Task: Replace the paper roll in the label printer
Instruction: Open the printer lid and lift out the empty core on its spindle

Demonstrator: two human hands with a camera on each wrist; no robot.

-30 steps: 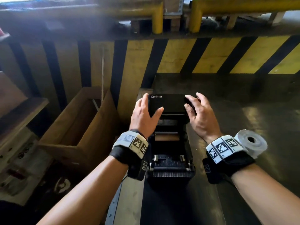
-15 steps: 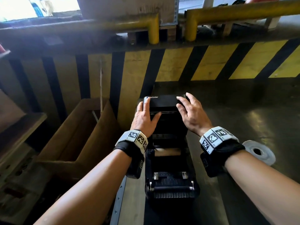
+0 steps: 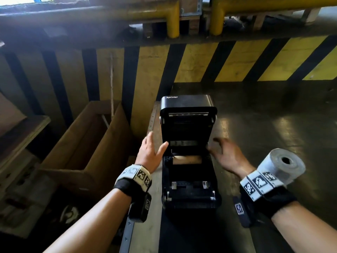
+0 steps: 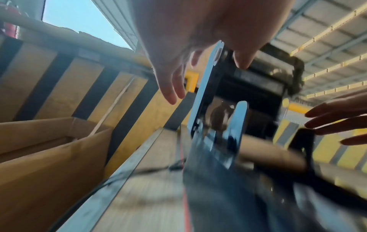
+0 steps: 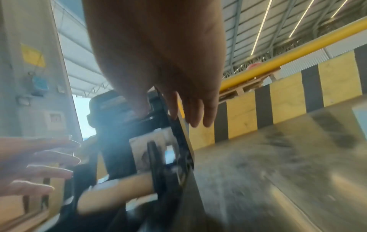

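Label printer [image 3: 188, 189] sits mid-surface with its lid [image 3: 187, 114] flipped up at the far end; brown empty core [image 3: 187, 159] sits in the bay; left hand [image 3: 150, 154] and right hand [image 3: 226, 156] flank it, each grip wide, fingers spread, holding nothing; fresh paper roll [image 3: 284, 167] lies on the surface [image 3: 273, 128], near right; cardboard box [image 3: 87, 143] on the left.

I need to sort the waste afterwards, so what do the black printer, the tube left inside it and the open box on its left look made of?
Black label printer: moulded plastic, smooth with a soft sheen. Brown tube in its bay: probably a bare cardboard core, matte tan. Open brown box: corrugated cardboard, to judge by its dull creased flaps.
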